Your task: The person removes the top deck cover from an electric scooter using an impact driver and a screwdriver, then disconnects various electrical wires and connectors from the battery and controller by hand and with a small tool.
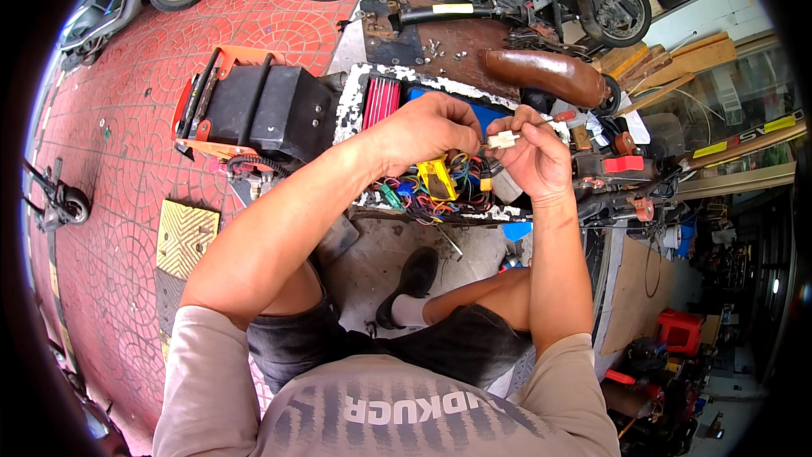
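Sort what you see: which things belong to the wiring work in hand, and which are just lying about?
Work in hand:
white connector, held by the right hand
coloured wires
yellow part among them
speckled-rimmed box

Apparently lying about:
small loose hardware
wooden boards
red container
ridged yellow plate

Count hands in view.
2: the left hand above the coloured wires in the box, and the right hand to its right, holding a white plug. No others show.
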A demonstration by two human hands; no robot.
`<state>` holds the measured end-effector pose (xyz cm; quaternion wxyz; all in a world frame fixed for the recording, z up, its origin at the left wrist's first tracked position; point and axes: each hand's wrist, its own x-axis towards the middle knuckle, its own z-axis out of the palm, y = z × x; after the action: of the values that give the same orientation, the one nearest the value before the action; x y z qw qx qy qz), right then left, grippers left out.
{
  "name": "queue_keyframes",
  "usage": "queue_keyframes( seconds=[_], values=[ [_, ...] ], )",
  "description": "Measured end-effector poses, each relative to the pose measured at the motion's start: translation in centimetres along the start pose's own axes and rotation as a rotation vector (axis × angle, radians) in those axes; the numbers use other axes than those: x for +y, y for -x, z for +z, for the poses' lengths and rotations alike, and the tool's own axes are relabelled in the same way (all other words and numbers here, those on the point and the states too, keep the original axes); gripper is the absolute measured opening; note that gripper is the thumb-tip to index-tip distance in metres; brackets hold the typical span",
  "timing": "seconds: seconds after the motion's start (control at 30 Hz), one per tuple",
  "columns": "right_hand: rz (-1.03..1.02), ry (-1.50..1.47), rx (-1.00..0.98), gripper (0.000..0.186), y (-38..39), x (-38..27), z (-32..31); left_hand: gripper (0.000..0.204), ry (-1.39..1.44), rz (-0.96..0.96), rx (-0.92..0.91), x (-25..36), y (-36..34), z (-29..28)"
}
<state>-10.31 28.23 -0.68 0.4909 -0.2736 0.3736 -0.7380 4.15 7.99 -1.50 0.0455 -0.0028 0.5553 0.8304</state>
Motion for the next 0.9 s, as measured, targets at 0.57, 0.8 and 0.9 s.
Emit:
queue_keyframes(
  seconds=[0.57, 0.8, 0.9],
  values=[
    [0.006, 0.015, 0.025, 0.015, 0.15, -0.12, 0.12, 0.008, -0.113, 0.078, 0.046, 0.11, 0.04, 0.14],
    [0.005, 0.021, 0.038, 0.015, 0.13, -0.09, 0.06, 0.006, -0.126, 0.078, 0.065, 0.23, 0.13, 0.18],
    [0.010, 0.037, 0.059, 0.016, 0.20, -0.15, 0.09, 0.006, -0.124, 0.063, 0.076, 0.28, 0.04, 0.10]
  ],
)
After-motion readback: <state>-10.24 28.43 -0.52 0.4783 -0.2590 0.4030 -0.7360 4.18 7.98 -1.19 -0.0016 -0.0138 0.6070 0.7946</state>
